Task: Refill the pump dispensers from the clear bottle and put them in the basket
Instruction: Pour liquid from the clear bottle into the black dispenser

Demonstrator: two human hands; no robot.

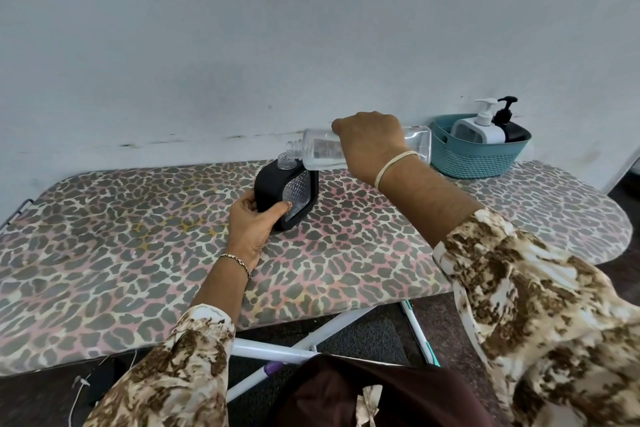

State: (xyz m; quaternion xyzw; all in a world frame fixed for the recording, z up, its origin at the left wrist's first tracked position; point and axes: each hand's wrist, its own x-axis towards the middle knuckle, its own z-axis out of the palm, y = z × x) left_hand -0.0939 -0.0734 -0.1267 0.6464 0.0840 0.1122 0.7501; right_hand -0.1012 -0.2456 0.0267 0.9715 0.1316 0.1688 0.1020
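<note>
1. Clear bottle (419, 144) is held nearly horizontal above the board, neck pointing left, mouth just above and beside the open neck of the black dispenser (273, 191). No cap is seen on either neck.
2. Right hand (369, 146) is wrapped over the bottle's middle from above, fingers closed around it.
3. Black dispenser stands on the ironing board (138, 236), slightly tilted, clear textured panel facing the camera; pump head is off.
4. Left hand (251, 229) grips the dispenser's lower left side, thumb pressed on the front panel, the other fingers behind it.
5. Teal basket (474, 159) sits at the board's far right, near the wall.
6. White pump dispenser (479, 128) and a dark pump dispenser (512, 130) stand inside the basket, side by side, pumps fitted.
</note>
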